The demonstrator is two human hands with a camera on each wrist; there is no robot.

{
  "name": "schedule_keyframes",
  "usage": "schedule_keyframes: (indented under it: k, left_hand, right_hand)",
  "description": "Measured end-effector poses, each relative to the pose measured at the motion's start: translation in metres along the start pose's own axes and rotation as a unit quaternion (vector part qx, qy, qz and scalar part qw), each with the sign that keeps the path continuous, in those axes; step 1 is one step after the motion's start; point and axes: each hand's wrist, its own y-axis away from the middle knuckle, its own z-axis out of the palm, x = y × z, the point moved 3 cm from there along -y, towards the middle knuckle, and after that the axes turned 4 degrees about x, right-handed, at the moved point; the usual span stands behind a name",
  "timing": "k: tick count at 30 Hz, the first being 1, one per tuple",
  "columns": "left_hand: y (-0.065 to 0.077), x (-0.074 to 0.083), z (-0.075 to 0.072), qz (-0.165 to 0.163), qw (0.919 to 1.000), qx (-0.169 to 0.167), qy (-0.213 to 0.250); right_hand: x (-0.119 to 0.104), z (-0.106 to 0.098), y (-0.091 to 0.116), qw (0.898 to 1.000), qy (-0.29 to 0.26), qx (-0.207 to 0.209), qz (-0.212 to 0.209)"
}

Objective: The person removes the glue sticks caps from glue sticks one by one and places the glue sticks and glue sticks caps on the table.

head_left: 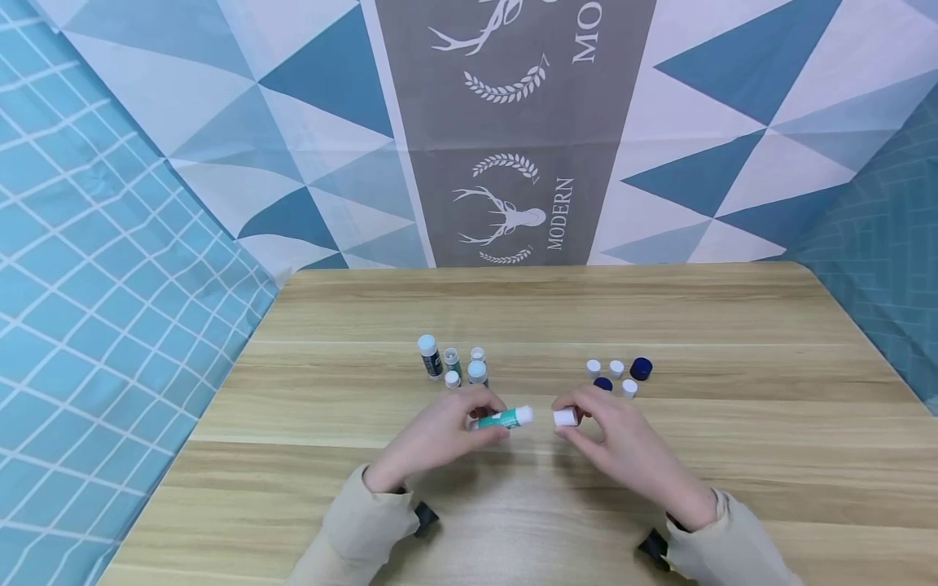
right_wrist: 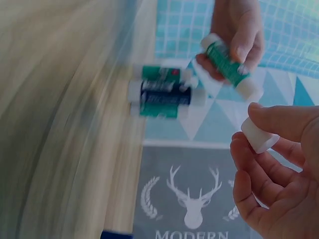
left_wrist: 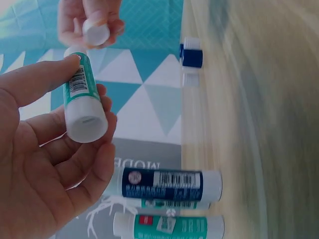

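My left hand [head_left: 447,425] pinches a green glue stick [head_left: 500,419] between thumb and fingers, above the table. The stick lies nearly level, its white uncapped end pointing toward the right hand. A barcode label [left_wrist: 78,82] shows on its side in the left wrist view. My right hand [head_left: 623,439] holds a small white cap [head_left: 565,417] by thumb and fingertips. In the right wrist view the cap [right_wrist: 259,136] is apart from the end of the glue stick [right_wrist: 229,67], with a short gap between them.
Several green and dark blue glue sticks [head_left: 432,362] stand upright beyond the left hand on the wooden table [head_left: 352,325]. Beyond the right hand lie several loose caps, white [head_left: 593,367] and dark blue [head_left: 641,369]. A patterned cloth [head_left: 506,122] hangs behind the far edge.
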Motion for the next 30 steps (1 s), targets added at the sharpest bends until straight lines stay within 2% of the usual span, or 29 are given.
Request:
schedule_keyframes:
  k: [5,10,13,17,22,26,30]
  left_hand:
    - [0.000,-0.007,-0.008,-0.006,0.9998,0.018,0.009]
    - [0.001,-0.013,-0.016,-0.030,0.9988,0.037,-0.014]
    - [0.002,-0.015,-0.018,-0.047,0.9978,0.038,-0.027]
    - [0.002,-0.017,-0.019,-0.066,0.9969,0.030,-0.030]
    - [0.002,-0.020,-0.015,-0.063,0.9964,0.037,-0.043]
    - [0.001,-0.022,-0.011,-0.047,0.9933,0.055,-0.090]
    - [0.001,-0.022,-0.007,-0.049,0.9867,0.063,-0.142]
  right_hand:
    - [0.012,-0.001,-0.001,0.999,0.027,-0.009,0.032]
    - [0.025,-0.002,-0.001,0.994,0.058,-0.026,0.090]
    - [0.031,-0.003,0.000,0.989,0.089,-0.033,0.115]
    - [0.036,-0.006,0.002,0.983,0.130,-0.041,0.126]
    - [0.044,-0.009,0.005,0.966,0.172,-0.083,0.173]
    - [0.051,-0.011,0.008,0.950,0.187,-0.128,0.214]
    - [0.056,-0.011,0.009,0.937,0.202,-0.158,0.236]
